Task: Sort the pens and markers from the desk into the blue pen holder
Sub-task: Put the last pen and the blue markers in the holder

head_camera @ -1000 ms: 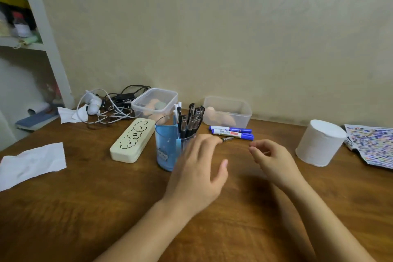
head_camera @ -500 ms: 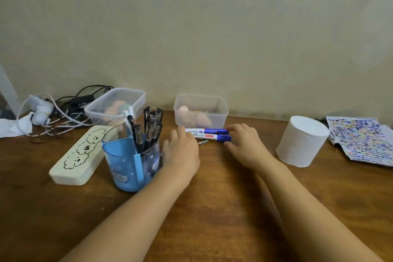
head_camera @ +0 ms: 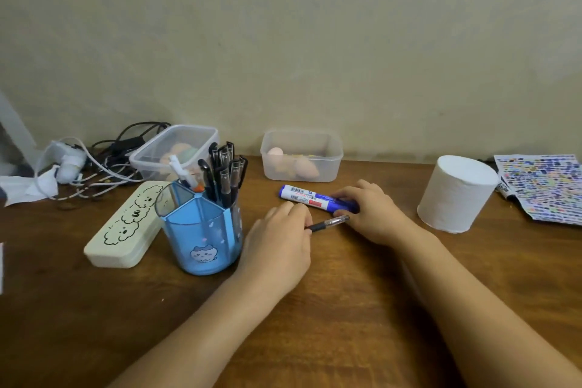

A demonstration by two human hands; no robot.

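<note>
pinching a pen (head_camera: 327, 224), the left hand (head_camera: 277, 246) sits beside the holder (head_camera: 201, 230); right hand (head_camera: 371, 214) grips markers (head_camera: 311, 197).

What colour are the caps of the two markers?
Blue; the markers show best in the head view.

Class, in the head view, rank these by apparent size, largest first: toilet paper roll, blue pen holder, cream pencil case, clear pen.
1. Cream pencil case, blue pen holder, toilet paper roll: too alike to rank.
2. Clear pen, partly hidden.

Our left hand (head_camera: 277, 246): palm down, fingers curled closed.
Our right hand (head_camera: 374, 211): palm down, fingers curled, forearm extended.
</note>
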